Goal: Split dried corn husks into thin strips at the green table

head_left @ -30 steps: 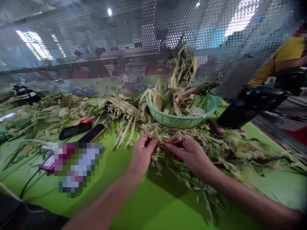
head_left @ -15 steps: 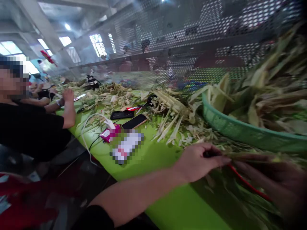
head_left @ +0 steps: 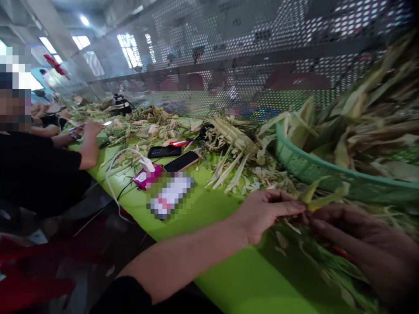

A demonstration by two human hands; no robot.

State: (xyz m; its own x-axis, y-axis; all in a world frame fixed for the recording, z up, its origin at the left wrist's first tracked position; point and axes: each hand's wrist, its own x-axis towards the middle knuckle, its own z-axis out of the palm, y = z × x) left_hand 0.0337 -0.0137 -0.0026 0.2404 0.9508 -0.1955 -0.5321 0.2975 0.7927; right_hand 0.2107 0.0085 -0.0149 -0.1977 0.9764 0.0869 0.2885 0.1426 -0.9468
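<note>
So the husk strip (head_left: 329, 200) was at right of centre in the frame, low in front of the basket, and it had just popped up: two pale pointed ends stuck out in a rough V above the fingertips, where half a second earlier it ran flatter to the right. For the work in hand, I'd read that as the piece being bent or crossed at the pinch, though the join itself was hidden.

The left hand (head_left: 262, 216) had thumb and finger closed narrow on the strip's base. The right hand (head_left: 363, 237) was pinched in from the other side, pretty blurry. A red thing (head_left: 343, 253) poked out under it, way less visible than before; can't tell if it was gripped.

Just behind was the green basket (head_left: 303, 161) full of dry husks, with a husk bundle (head_left: 232, 133) left of it on the green table (head_left: 212, 213). Two phones (head_left: 181, 161) sat mid-left. Far left, a co-worker in black (head_left: 39, 174) was in view, unlike a second ago, when the camera faced further right.
</note>
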